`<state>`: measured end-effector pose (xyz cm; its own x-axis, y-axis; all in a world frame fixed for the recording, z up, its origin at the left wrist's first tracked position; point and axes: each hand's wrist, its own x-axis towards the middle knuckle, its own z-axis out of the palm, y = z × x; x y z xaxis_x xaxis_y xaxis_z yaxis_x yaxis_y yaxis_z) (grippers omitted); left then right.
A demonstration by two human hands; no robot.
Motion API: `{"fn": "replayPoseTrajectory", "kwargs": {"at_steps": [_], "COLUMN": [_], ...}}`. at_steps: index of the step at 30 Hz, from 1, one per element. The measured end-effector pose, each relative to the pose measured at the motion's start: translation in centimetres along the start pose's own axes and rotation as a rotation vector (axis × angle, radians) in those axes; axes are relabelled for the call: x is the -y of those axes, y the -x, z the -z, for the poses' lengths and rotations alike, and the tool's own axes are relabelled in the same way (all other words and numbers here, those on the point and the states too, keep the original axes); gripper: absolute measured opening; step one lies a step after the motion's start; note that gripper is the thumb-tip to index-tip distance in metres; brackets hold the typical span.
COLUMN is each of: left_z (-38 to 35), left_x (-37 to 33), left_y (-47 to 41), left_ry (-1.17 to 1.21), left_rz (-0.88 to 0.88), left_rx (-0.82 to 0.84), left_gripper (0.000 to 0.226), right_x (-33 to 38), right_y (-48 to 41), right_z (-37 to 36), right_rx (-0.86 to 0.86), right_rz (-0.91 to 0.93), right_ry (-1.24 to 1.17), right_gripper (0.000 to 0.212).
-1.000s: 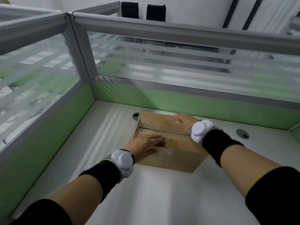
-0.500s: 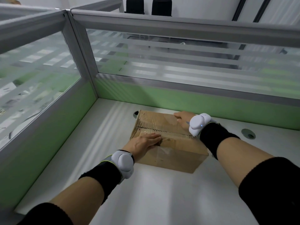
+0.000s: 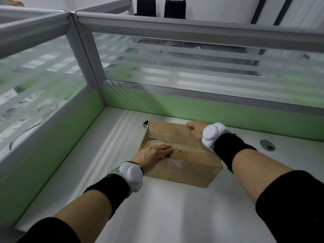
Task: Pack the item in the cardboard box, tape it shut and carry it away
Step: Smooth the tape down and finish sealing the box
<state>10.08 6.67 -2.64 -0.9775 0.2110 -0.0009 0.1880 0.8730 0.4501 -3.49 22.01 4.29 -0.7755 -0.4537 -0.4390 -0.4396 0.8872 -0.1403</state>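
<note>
A closed brown cardboard box (image 3: 177, 135) lies on the white desk (image 3: 175, 207), its top flaps meeting in a seam, with clear tape shining on the near side. My left hand (image 3: 152, 153) lies flat on the near top edge, fingers straight and pointing right. My right hand (image 3: 197, 128) rests on the far right corner of the top, fingers extended over the edge; a thin grey thing shows by the wrist, too small to tell. Both wrists wear white trackers and black bands.
Green and frosted-glass cubicle partitions (image 3: 192, 71) wall the desk at the back and left. Two round cable holes sit in the desk, one behind the box (image 3: 145, 122), one at the right (image 3: 267, 145). Two black chair backs (image 3: 160, 6) stand beyond the partition.
My right hand has slid a little toward the far right corner of the box. The left hand stays pressed on the near edge. The view has tilted slightly.
</note>
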Motion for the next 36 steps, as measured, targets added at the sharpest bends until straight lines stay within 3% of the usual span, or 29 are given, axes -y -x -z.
{"fn": "replayPoseTrajectory", "kwargs": {"at_steps": [4,9,16,20,23,25,28,32,36], "left_z": [0.0,0.2,0.2,1.1,1.6,1.7,1.9,1.6,1.8], "left_x": [0.1,0.0,0.6,1.9,3.5,4.3,5.0,4.3,4.1], "left_y": [-0.1,-0.1,0.3,1.1,1.6,1.7,1.6,0.8,1.1], "left_ry": [0.010,0.007,-0.004,0.019,0.002,0.049,0.153,0.158,0.194], "left_rz": [0.003,-0.004,0.011,0.012,0.170,0.296,0.511,0.478,0.454], "left_rx": [0.003,0.009,0.004,-0.172,-0.286,-0.337,-0.246,-0.235,-0.256], "left_gripper": [0.040,0.039,0.042,0.028,0.035,0.037,0.043,0.023,0.022], "right_x": [0.2,0.2,0.4,1.5,2.7,3.6,5.0,6.2,8.1], "right_y": [0.0,-0.1,-0.3,0.1,1.0,1.0,0.6,0.3,0.1], "right_z": [0.0,0.0,-0.7,-1.7,-2.7,-3.3,-4.0,-4.5,-5.1], "right_rx": [0.006,0.006,-0.030,-0.037,-0.087,-0.033,0.049,0.138,0.123], "right_rz": [-0.012,-0.010,0.074,0.142,0.297,0.342,0.360,0.380,0.449], "right_ry": [-0.014,-0.073,0.009,-0.036,0.037,0.076,0.122,0.183,0.175], "right_gripper": [0.005,0.024,0.034,0.036,0.049,0.049,0.051,0.061,0.061]}}
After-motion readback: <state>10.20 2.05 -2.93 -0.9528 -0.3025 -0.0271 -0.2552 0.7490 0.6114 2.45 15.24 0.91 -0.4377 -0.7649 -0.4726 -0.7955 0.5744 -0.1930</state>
